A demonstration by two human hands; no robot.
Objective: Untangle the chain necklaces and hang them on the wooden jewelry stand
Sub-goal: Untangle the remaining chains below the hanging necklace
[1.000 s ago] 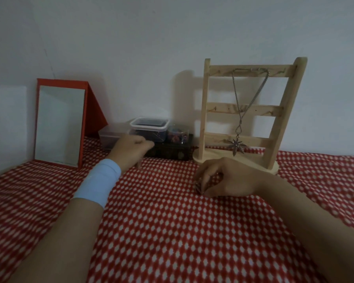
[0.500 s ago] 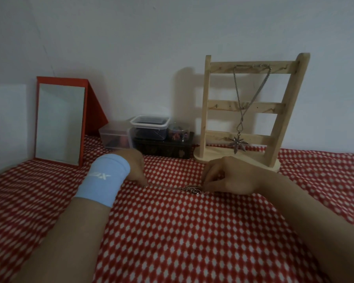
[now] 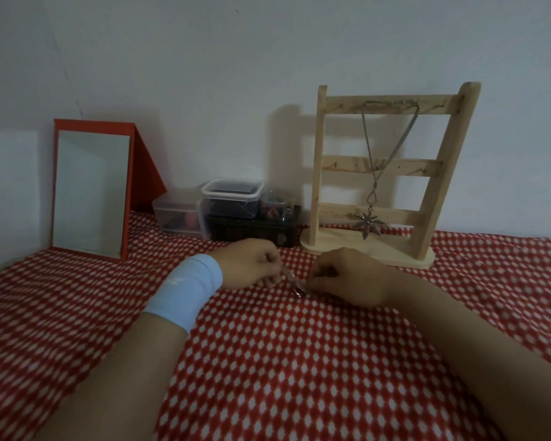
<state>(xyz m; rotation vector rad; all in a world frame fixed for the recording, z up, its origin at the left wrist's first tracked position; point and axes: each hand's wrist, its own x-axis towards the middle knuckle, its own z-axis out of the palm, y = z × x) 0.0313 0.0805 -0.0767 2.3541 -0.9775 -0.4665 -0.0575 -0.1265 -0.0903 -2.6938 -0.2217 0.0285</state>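
Progress looks partial. One necklace (image 3: 368, 144) already hangs on the wooden jewelry stand (image 3: 319, 160), draped over the pegs of the top rail. Its two strands run down to meet near the middle rail, and its leaf pendant (image 3: 369, 221) dangles in front of the bottom rail, just above the stand's base. That one seems free of knots and needs nothing more.

What is left is the loose chain (image 3: 295, 283), held low over the table (image 3: 268, 361) just in front of the stand's base, toward its left post. Both hands are on it. The left hand (image 3: 252, 265), fingers curled in, pinches one part at the fingertips. The right hand (image 3: 350, 278), also curled, pinches another part, and a short bunched length of silvery links sags between them.

The chain is thin, pale metal, clumped rather than straight, so it probably carries a tangle. The dim, soft picture does not let me say whether it is one chain or several, or where a knot sits. By my reckoning the untangling is under way and this piece is not yet hung. Unused pegs show on the stand's middle rail.
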